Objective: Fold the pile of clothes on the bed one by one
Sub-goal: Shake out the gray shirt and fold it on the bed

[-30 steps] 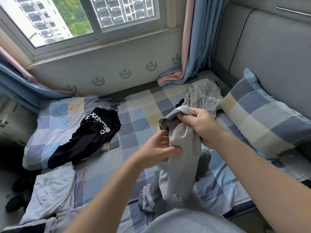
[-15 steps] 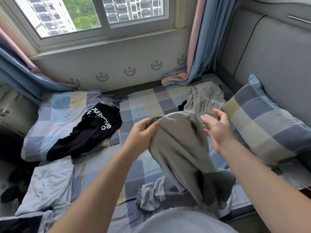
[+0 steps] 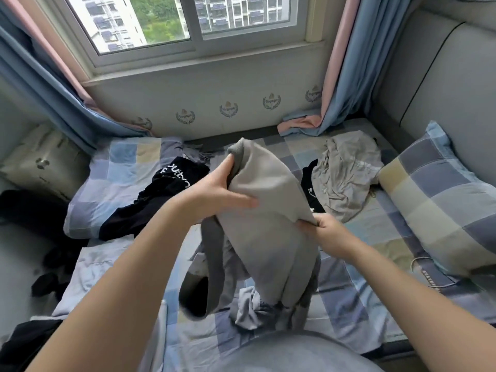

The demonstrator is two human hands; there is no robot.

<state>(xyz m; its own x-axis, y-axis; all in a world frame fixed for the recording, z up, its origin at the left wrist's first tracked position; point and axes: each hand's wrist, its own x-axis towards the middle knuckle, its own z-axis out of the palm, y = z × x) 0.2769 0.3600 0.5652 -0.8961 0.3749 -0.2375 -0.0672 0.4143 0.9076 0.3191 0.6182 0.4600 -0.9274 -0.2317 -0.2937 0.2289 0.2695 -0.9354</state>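
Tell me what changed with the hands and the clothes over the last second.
The right hand let go of the light grey fabric garment, then took hold of its right edge; the left hand shifted to its top, spreading it wider. The black printed garment and crumpled grey shirt stayed put.

Garment (image 3: pixel 268 210) I hold: light grey, darker grey band. Sheet (image 3: pixel 349 304): blue, grey, cream checks; pillow (image 3: pixel 434 210) matching. Top (image 3: pixel 161 200): black, white lettering. Shirt (image 3: pixel 346 178): grey, perhaps beige. Curtains (image 3: pixel 349 63): blue, pink-edged.

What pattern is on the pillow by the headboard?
Big checks of blue, grey and pale yellow; the pillow shows best in the head view.
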